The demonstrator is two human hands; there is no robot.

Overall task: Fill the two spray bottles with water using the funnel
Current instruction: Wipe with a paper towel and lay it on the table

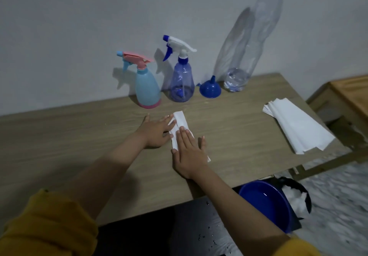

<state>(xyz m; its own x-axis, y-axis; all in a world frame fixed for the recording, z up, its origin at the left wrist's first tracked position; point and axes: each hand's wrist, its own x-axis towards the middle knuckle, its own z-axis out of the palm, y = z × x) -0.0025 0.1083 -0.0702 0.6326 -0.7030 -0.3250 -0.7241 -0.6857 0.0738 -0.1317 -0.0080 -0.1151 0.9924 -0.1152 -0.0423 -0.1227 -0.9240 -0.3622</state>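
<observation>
**Both hands flat on a folded paper towel, bottles lined up behind**

Taking the blue funnel point(210, 89) as the landmark: it sits mouth-down on the wooden desk point(79, 136) by the wall. Just left of it stands the translucent blue spray bottle point(181, 82) with a white-and-blue trigger head, and further left the light blue spray bottle point(147, 88) with a pink trigger and pink base. Just right of the funnel rises a tall clear water bottle point(251, 42) with a blue cap, a little water at its bottom.

In front of the funnel, toward the person, a folded white paper towel point(180, 122) lies on the desk. The left hand point(155, 132) and the right hand point(189, 154) both press it with fingers spread flat, gripping nothing.

To the funnel's right front lies a stack of white paper towels point(298, 128). Below the desk edge sits a blue basin point(264, 202).
</observation>
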